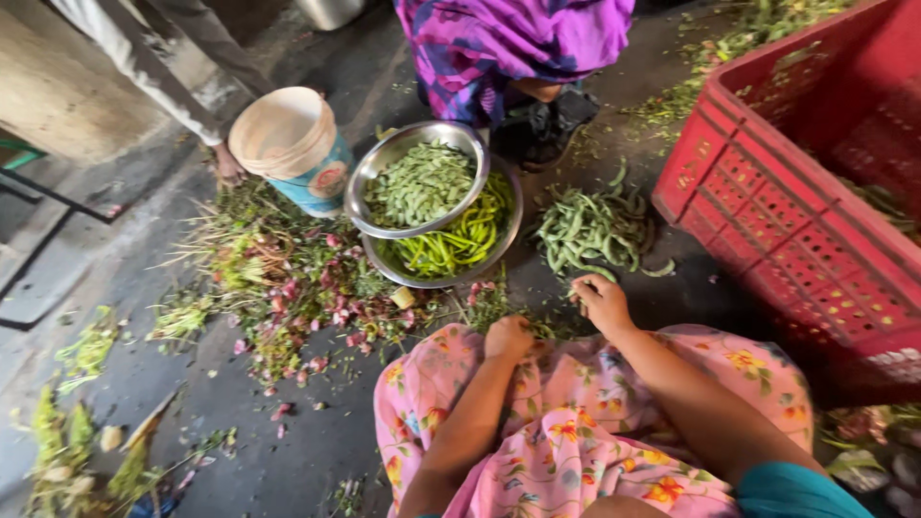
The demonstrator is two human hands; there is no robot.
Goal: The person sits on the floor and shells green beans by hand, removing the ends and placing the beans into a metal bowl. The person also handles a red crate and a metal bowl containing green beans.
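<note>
My right hand [602,303] reaches to the near edge of a pile of green bean pods [595,228] on the dark floor, its fingers closed on one pod. Just beside it, my left hand [507,337] is curled into a fist and rests on my knee, which is covered in pink flowered cloth [556,432]. Whether the fist holds anything is hidden. Ahead stands a steel bowl [379,163] of cut pale green pods. It is tilted on the rim of a wider steel bowl [511,225] of long yellow-green pods.
A red plastic crate [767,192] stands close on the right. A white bucket [288,144] stands at the back left, with another person's hand [228,168] beside it. A person in purple cloth [518,48] squats behind the bowls. Vegetable scraps [288,283] litter the floor on the left.
</note>
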